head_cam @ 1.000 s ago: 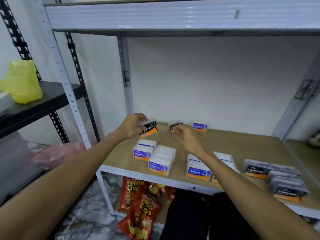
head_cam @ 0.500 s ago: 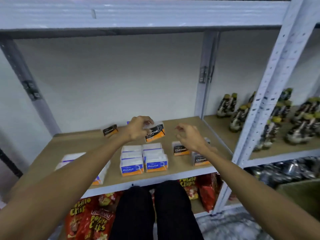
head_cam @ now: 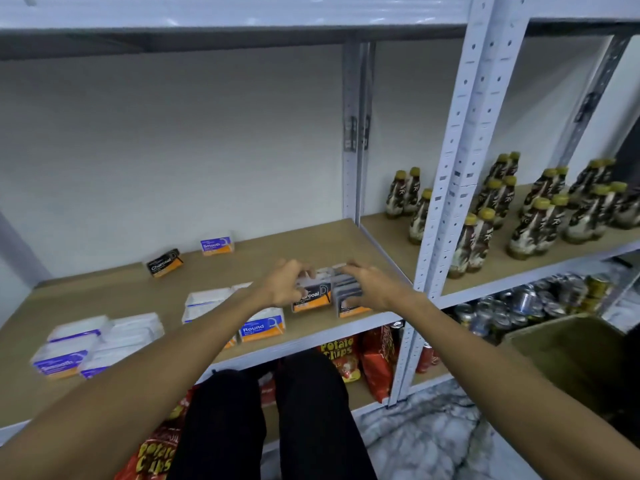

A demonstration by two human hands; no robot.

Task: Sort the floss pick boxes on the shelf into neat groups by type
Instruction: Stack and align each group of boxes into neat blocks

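Observation:
On the wooden shelf (head_cam: 114,292) my left hand (head_cam: 282,284) grips a black-and-orange Charcoal box (head_cam: 311,297), set down at the front right beside a stack of other Charcoal boxes (head_cam: 349,299). My right hand (head_cam: 372,287) rests on that stack, fingers curled over its top and side. Left of them lie white-and-blue Round boxes (head_cam: 261,327), partly hidden by my left forearm. A group of Smooth boxes (head_cam: 90,344) sits at the front left. A lone Charcoal box (head_cam: 164,262) and a lone Smooth box (head_cam: 216,244) stand near the back wall.
A white perforated upright (head_cam: 453,188) bounds the shelf on the right. Behind it, several brown bottles (head_cam: 540,209) fill the neighbouring shelf, with cans (head_cam: 512,306) below. Potato chip bags (head_cam: 349,355) lie on the lower shelf. A cardboard box (head_cam: 568,362) stands at the lower right.
My left hand carried the Charcoal box from the back left to the right and lowered it beside the Charcoal stack. My right hand moved onto that stack. The view swung right.

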